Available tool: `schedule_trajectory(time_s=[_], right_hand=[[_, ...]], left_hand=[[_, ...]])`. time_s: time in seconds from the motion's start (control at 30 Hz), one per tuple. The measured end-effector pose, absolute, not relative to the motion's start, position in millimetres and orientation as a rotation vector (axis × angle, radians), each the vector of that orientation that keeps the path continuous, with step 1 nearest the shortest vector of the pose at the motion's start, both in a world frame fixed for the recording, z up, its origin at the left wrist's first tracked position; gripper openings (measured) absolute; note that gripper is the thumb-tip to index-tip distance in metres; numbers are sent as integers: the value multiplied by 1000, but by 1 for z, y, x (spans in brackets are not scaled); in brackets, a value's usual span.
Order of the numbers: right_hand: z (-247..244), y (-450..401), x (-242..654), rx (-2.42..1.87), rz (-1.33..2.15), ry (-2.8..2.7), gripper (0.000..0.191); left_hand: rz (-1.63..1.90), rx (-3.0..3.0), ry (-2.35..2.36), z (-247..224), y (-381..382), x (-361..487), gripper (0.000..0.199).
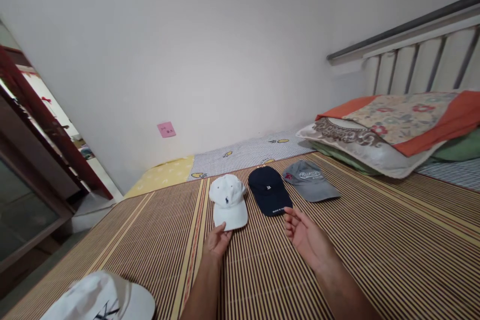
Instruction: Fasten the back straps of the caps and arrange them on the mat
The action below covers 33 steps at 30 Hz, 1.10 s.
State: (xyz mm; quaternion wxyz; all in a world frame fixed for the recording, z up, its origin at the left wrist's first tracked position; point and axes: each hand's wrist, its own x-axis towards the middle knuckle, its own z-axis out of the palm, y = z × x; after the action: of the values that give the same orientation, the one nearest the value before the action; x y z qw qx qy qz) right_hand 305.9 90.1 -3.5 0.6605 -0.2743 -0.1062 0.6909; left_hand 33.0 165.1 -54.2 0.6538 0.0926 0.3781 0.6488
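A white baseball cap with a small dark rider logo lies on the striped mat, its brim toward me. My left hand pinches the front edge of that brim, thumb on top. To its right is a navy baseball cap with small white lettering. My right hand is at the right corner of the navy brim, palm turned inward and fingers loosely bent, holding nothing that I can see. Whether its fingertips touch the brim is unclear. Farther right sits a grey baseball cap with white script.
Another white cap with dark letters lies at the lower left, partly cut off. The striped mat covers the bed. Pillows are stacked at the right by a railing. A pink note sticks to the wall.
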Motion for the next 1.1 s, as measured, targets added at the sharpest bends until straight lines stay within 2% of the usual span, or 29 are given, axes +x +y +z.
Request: schedule_trajectory(time_s=[0.13, 0.33, 0.57, 0.8, 1.1], right_hand=[[-1, 90, 305, -614, 1564, -231, 22], [0, 89, 301, -612, 1577, -219, 28], [-6, 90, 293, -624, 1606, -208, 22], [-9, 91, 294, -622, 1616, -225, 11], [-12, 92, 295, -623, 1619, -243, 12]], left_hand=[[1476, 181, 888, -62, 157, 29, 54], [1479, 99, 963, -62, 142, 35, 40], [1433, -35, 1039, -71, 133, 55, 37], [1497, -71, 1047, -71, 156, 53, 29], [1562, -22, 1058, -62, 176, 44, 29]])
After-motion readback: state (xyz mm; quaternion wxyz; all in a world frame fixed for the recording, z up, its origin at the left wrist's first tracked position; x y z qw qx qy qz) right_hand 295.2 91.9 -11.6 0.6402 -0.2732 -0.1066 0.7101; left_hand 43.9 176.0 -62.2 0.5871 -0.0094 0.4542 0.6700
